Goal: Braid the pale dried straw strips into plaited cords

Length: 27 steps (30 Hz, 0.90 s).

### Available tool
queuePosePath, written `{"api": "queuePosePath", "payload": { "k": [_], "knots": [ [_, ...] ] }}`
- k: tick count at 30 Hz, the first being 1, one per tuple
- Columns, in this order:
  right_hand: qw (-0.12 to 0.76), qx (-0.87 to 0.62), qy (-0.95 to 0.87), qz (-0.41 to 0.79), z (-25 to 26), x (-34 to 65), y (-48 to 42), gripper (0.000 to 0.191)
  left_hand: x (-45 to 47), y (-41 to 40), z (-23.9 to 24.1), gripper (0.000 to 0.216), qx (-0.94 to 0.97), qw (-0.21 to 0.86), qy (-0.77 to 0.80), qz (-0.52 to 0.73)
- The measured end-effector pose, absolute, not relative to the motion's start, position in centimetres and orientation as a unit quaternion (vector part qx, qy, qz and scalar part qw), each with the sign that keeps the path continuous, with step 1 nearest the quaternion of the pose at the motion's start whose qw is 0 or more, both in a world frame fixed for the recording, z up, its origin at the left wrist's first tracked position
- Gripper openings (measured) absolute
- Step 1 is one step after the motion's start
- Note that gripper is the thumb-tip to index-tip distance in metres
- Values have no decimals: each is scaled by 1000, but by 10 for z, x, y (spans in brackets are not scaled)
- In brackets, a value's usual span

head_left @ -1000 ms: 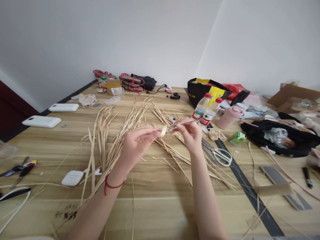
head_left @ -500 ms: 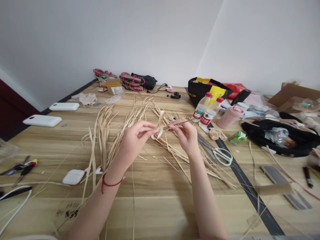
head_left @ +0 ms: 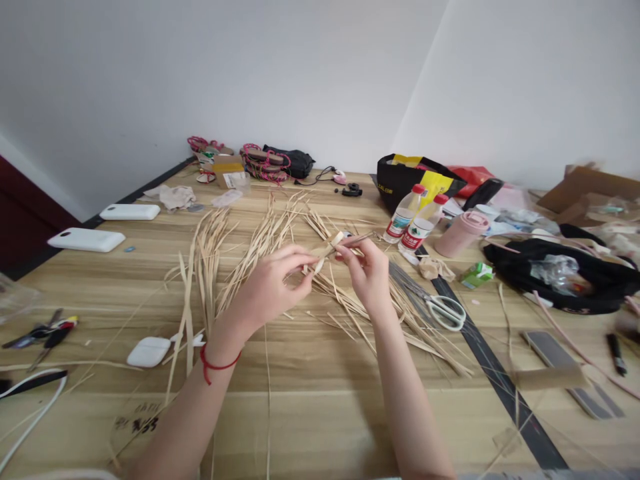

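Above the middle of the wooden table [head_left: 320, 413], a small folded piece of pale straw strips [head_left: 325, 253] is held between both hands. My left hand [head_left: 275, 283] pinches its left side between thumb and fingers. On its right side, my right hand [head_left: 369, 270] is closed around a thin, dark, rod-like tool [head_left: 358, 239], whose exact kind is too blurred to tell. The tool's tip is close to the folded strips, and the fingers partly hide it. Beneath and around the hands lie loose straw bundles, one of them to the left [head_left: 206, 263].
Scissors [head_left: 447, 313] lie right of the straw. Beyond them are two water bottles [head_left: 419, 223], a pink cup [head_left: 463, 233], a black-and-yellow bag [head_left: 395, 190] and a green carton [head_left: 477, 275]. An earbud case [head_left: 149, 352], keys [head_left: 45, 333] and white power banks [head_left: 87, 240] are on the left.
The upright loop of the straw piece now lies lower and tilts right. My left fingers have shifted on it, with the thumb lower; my right hand has moved slightly left.
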State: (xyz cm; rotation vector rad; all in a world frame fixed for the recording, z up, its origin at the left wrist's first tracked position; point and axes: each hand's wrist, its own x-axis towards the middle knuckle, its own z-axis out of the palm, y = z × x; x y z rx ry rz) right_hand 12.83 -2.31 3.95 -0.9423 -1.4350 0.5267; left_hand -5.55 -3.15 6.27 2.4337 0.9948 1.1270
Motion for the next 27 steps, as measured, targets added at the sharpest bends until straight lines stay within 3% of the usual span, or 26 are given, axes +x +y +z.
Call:
{"api": "queuePosePath", "payload": {
  "k": [3, 8, 20, 27],
  "knots": [
    [630, -416, -608, 244, 40, 128, -23, 13, -56, -30, 61, 31, 858, 112, 337, 371],
    [624, -427, -606, 249, 37, 128, -21, 15, -44, -23, 50, 11, 826, 71, 365, 424],
    [572, -475, -644, 179, 29, 124, -19, 18, -34, -12, 29, 18, 754, 193, 431, 457],
    [558, -472, -661, 168, 30, 123, -18, 15, -36, -11, 30, 5, 791, 167, 401, 431]
  ]
}}
